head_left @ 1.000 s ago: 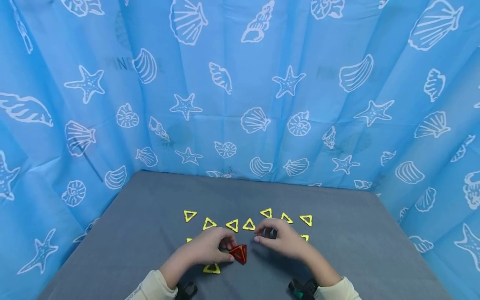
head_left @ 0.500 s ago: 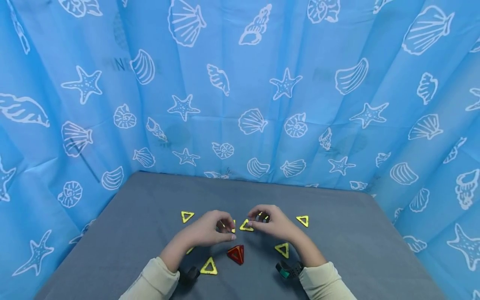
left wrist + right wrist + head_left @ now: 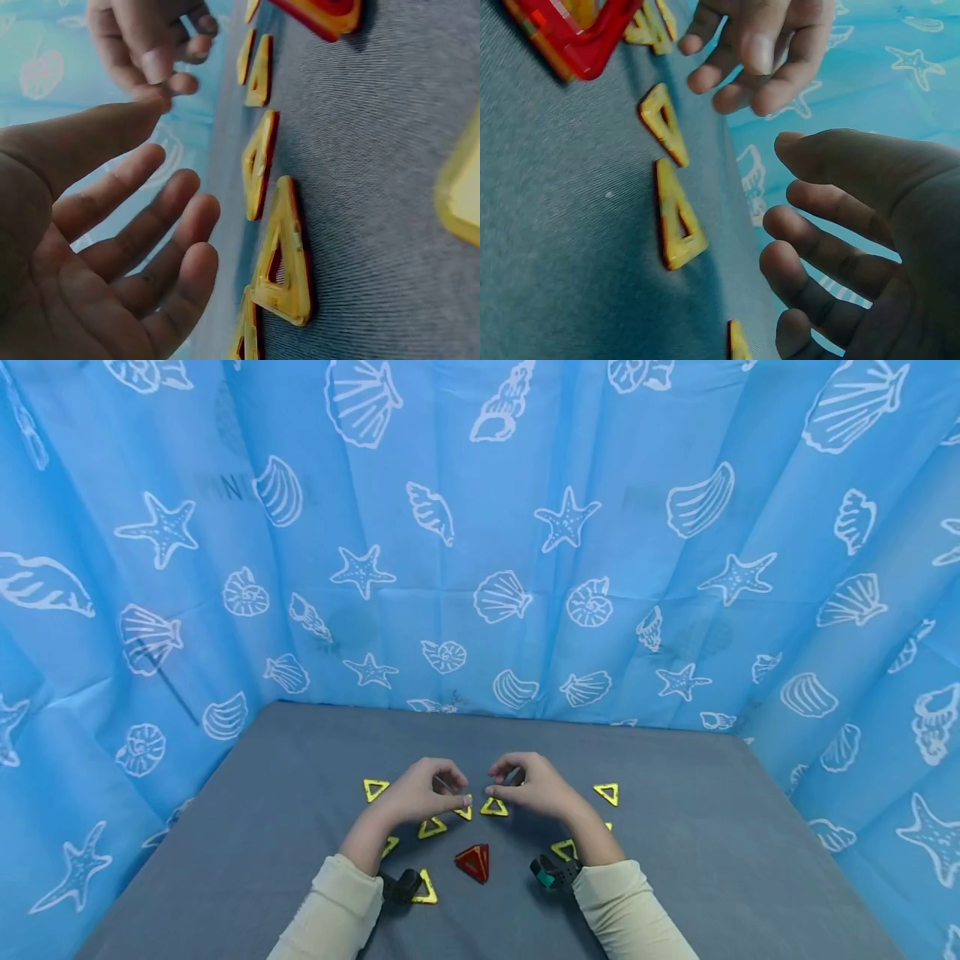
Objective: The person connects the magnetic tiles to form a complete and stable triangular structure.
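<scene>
My left hand hovers over the table with its fingers bent loosely, and nothing is between them. Facing it across a small gap, my right hand hangs in much the same pose, holding nothing. In the left wrist view the fingers of the left hand are spread apart. A yellow hollow triangle tile lies just below the right fingertips, part of a loose arc of several such tiles. Nearer the body rests a red triangular piece, apart from both hands; whether it is a stack or a raised shape, I cannot tell.
A yellow tile lies by the black left wrist camera, and another by the right wrist camera. Outer tiles lie farther left and right. The grey table ends at a blue shell-print curtain.
My left hand has let go of the red triangular piece, which stays on the table. Both hands have moved forward, away from the body, and come closer together.
</scene>
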{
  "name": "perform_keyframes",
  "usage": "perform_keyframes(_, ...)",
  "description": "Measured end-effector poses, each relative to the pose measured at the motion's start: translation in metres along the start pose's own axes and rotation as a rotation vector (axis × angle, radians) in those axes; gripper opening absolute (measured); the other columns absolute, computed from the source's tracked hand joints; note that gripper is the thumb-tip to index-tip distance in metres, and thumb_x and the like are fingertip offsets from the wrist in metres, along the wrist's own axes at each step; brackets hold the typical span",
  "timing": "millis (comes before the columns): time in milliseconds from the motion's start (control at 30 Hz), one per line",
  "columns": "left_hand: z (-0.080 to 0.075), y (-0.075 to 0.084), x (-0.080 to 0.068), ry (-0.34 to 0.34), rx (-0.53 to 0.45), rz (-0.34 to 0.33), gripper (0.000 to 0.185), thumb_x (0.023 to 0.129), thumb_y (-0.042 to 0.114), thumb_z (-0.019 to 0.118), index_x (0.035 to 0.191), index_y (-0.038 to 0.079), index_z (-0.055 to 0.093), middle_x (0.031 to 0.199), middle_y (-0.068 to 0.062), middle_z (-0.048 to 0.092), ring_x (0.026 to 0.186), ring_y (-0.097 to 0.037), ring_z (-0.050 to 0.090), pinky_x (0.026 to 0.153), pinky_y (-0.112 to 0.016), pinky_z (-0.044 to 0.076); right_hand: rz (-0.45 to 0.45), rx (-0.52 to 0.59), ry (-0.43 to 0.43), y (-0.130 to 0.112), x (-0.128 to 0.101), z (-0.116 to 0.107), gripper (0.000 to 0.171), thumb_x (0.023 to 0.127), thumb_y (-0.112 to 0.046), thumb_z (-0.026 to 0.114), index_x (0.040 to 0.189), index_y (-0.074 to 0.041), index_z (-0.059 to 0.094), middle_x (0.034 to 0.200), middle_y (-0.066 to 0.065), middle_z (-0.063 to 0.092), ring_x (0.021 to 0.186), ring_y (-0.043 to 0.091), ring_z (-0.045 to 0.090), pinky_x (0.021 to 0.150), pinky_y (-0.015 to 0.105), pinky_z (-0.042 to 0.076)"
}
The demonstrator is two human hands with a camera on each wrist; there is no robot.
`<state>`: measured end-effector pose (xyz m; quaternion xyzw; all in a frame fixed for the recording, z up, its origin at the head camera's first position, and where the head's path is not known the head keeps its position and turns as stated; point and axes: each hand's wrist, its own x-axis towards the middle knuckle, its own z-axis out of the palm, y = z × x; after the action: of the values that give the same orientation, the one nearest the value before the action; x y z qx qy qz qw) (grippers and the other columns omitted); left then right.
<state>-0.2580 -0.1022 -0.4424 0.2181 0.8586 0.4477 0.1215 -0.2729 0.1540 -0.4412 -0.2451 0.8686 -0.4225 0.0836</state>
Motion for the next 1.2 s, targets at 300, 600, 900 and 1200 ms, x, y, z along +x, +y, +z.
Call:
perform_keyframes(300,0.002,-0.007,0.005,0.003,0.018,-0.071,0.028,0.097,0.020,0.080,0.118,0.003,0.071,0.116,-0.011,0.071,0.107,-0.026,0.070,0.092,-0.046,0.059,0.044,-0.015,-0.035,0.010,0.001,0.005,0.029,0.095,-0.020,0.081,0.116,-0.001,0.074,0.097,0.004,0.069,0.081,0.016,0.062,0.069,0.027,0.053)
perform_keyframes(600,0.006,-0.012,0.005,-0.012,0.007,-0.090,0.029,0.096,0.018,0.080,0.119,0.004,0.072,0.116,-0.010,0.071,0.101,-0.020,0.068,0.088,-0.042,0.059,0.098,-0.045,-0.043,0.014,-0.001,0.005,0.030,0.089,-0.018,0.087,0.112,-0.003,0.077,0.093,0.008,0.068,0.078,0.016,0.058,0.067,0.028,0.047)
perform_keyframes(900,0.013,-0.010,0.008,-0.005,0.045,-0.113,0.027,0.093,0.010,0.081,0.117,0.002,0.073,0.109,-0.010,0.069,0.096,-0.018,0.063,0.088,-0.041,0.055,0.133,-0.076,-0.028,0.018,-0.007,0.006,0.026,0.083,-0.016,0.091,0.102,-0.005,0.077,0.090,0.006,0.068,0.081,0.017,0.057,0.072,0.032,0.047)
perform_keyframes(1200,0.013,-0.014,0.009,-0.008,0.057,-0.110,0.023,0.092,0.007,0.081,0.114,0.001,0.076,0.104,-0.009,0.070,0.092,-0.017,0.061,0.084,-0.040,0.054,0.160,-0.095,-0.038,0.018,-0.004,0.005,0.019,0.084,-0.017,0.090,0.097,-0.010,0.078,0.089,0.003,0.068,0.082,0.015,0.058,0.074,0.033,0.048)
